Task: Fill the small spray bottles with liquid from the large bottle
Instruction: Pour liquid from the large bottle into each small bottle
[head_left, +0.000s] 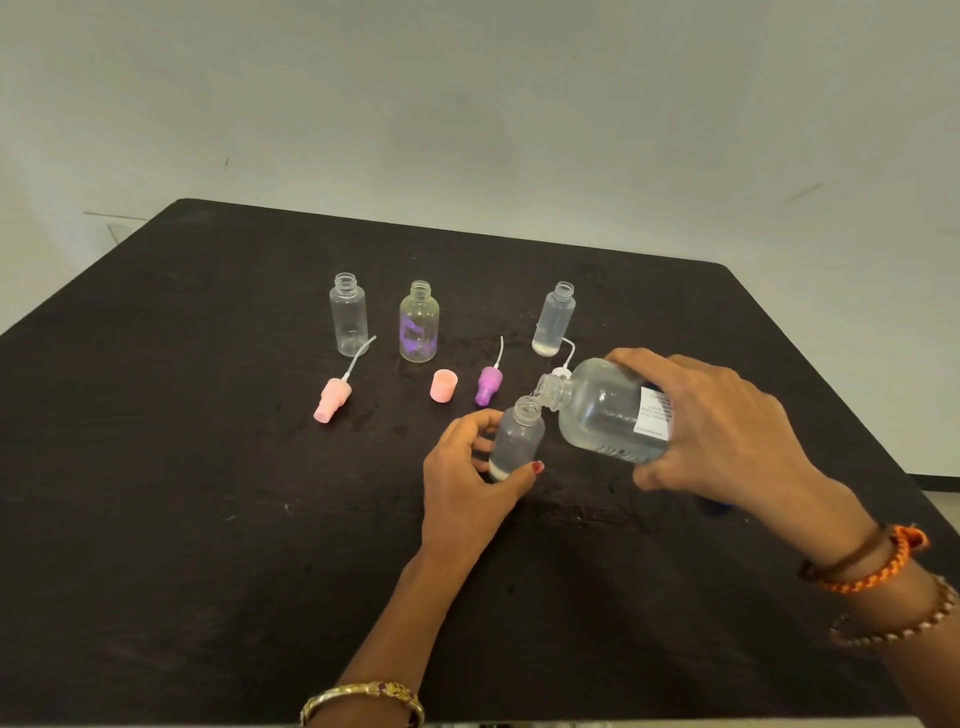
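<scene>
You're mid-pour: right hand (727, 431) wraps the tilted large bottle (608, 415), its mouth over the small bottle (517, 441) your left hand (467, 467) pinches upright. Beyond your grip, frosted bottle (555, 319) looks filled, prob.; clear bottle (348, 315) & purple-print bottle (418, 323) still empty, uncapped.

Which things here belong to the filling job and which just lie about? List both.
In the job: large bottle, small bottle being filled, left hand, right hand, three open small bottles.

Lying about: pink sprayer, pink cap, purple sprayer.
</scene>
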